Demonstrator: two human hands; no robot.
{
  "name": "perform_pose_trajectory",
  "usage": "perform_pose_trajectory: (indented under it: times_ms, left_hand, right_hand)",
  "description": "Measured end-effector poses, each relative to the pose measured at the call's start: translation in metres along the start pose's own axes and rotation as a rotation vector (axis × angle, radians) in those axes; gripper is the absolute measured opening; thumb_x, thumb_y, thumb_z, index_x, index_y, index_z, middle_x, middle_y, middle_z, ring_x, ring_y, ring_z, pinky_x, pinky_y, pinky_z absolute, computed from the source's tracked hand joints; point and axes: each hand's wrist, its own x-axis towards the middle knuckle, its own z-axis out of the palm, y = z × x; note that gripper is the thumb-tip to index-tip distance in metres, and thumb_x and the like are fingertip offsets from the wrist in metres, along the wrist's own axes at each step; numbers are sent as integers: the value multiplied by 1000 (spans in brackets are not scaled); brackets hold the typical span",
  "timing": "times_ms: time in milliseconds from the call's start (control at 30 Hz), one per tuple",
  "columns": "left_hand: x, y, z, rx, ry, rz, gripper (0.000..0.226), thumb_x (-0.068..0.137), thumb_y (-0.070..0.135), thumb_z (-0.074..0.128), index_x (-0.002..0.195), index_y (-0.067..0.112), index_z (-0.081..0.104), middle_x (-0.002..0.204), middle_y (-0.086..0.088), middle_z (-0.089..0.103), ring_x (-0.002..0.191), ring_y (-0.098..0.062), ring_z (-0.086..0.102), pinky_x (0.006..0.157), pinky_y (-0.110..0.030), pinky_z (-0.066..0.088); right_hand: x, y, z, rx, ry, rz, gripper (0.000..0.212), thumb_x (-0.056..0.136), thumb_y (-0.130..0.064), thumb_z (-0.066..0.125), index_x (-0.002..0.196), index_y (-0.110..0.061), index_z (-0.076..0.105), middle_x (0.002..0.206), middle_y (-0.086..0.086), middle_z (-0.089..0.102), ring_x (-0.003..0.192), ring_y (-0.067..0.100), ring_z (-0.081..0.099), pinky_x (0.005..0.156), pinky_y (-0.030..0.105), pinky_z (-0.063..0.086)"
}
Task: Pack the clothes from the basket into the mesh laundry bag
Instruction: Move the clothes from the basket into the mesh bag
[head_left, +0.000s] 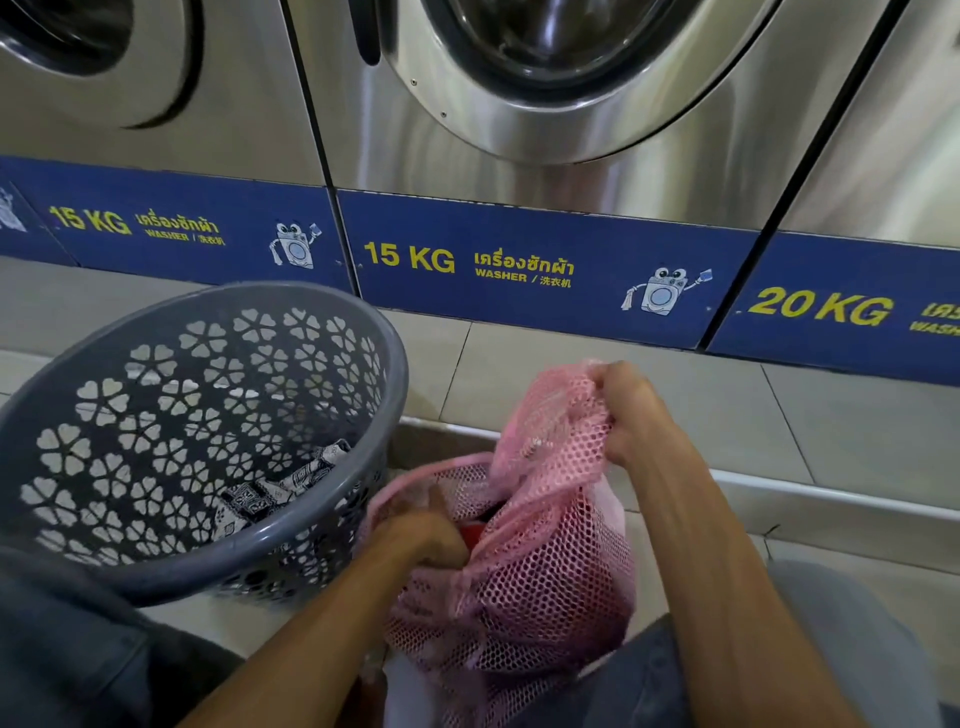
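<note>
While kneeling low: a person is packing over a tiled floor (519, 374).
Left hand (423, 538): pushing into the bag's mouth, fingers seemingly closing on something red, though mesh is hiding them.
Right hand (631, 410): gripping the pink bag (524, 587) by its upper edge, holding it open.
Remaining cloth (275, 491): lying in the grey basket (208, 441), just left of the left hand, the nearer one.
Beyond: washers (519, 156) are lining the wall.
</note>
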Motion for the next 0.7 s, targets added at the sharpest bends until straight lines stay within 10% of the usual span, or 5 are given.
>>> perform_pose_trajectory:
  times_ms: [100,300,433,600,700]
  left_hand:
    - [-4,4,-10,-25,-9,18,129,66,62,61,152,21,-25,164,-20,15,145,-42,28,116,-50,33]
    - [-42,26,-63,-39,27,339,67,73,62,64,127,24,62,125,4,64,104,-19,61,96,-38,53]
    - [-63,23,-122,-161,181,411,46,87,46,63,125,20,63,119,-3,66,95,-22,71,79,-43,63]
    - [-53,-22,-186,-646,350,379,14,92,15,58,101,10,68,90,-3,76,68,-15,71,56,-27,54]
    - [-14,-63,-195,-654,501,232,15,90,12,54,85,8,68,79,-5,72,59,-16,64,46,-21,44]
  right_hand:
    - [-10,-7,-1,78,-103,16,15,81,-23,48,67,-19,51,64,6,51,56,24,47,67,34,46]
    - [2,18,12,-144,-245,89,52,92,-56,56,94,-6,68,80,18,75,77,33,70,88,45,53]
    - [4,23,28,-278,-278,3,57,99,-17,61,152,-11,42,130,17,66,85,26,72,69,37,57]
    - [4,26,46,-308,-345,-75,66,107,-15,43,159,-45,16,165,13,30,112,30,66,84,42,57]
    - [8,28,60,-322,-325,-103,63,108,-18,39,159,-45,15,161,14,38,64,13,65,53,28,51]
